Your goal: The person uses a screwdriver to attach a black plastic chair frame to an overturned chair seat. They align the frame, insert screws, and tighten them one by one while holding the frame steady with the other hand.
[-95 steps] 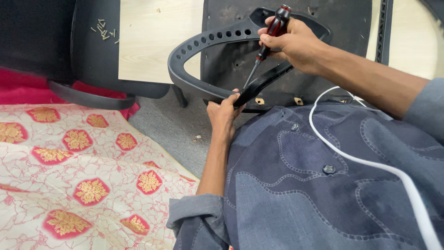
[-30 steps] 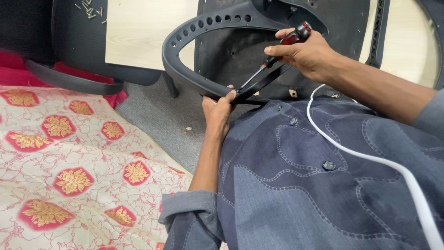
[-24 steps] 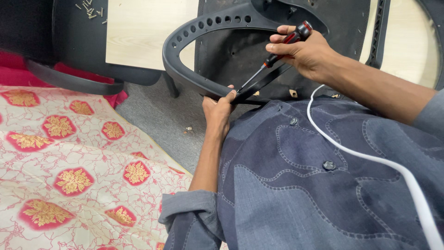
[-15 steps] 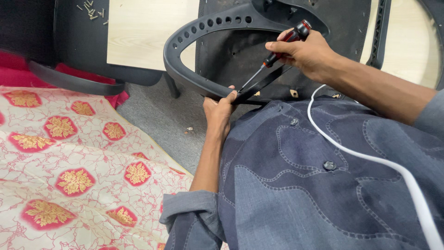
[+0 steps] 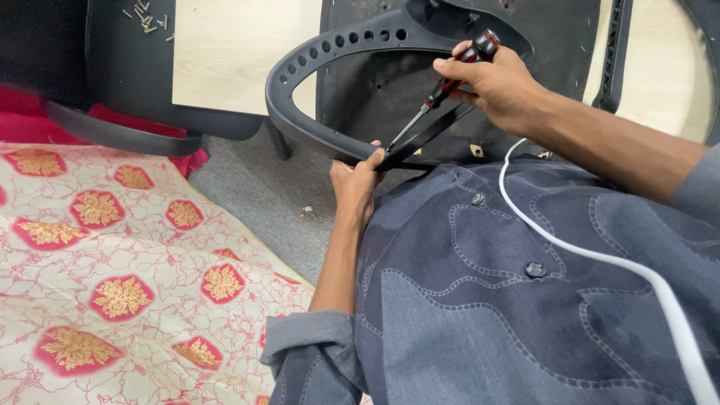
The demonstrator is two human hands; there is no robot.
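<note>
Black armrest [image 5: 315, 120] stays gripped by left hand [image 5: 358, 176]; right hand [image 5: 495, 82] still clenches screwdriver [image 5: 442, 90].

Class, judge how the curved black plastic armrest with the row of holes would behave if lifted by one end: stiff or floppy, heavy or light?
The armrest probably stays stiff: its loop holds shape under the left hand. Likely light, being perforated moulded plastic. The screwdriver in the right hand would roll sooner.

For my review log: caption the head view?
Right hand drives screwdriver into black chair frame steadied by left hand.
</note>
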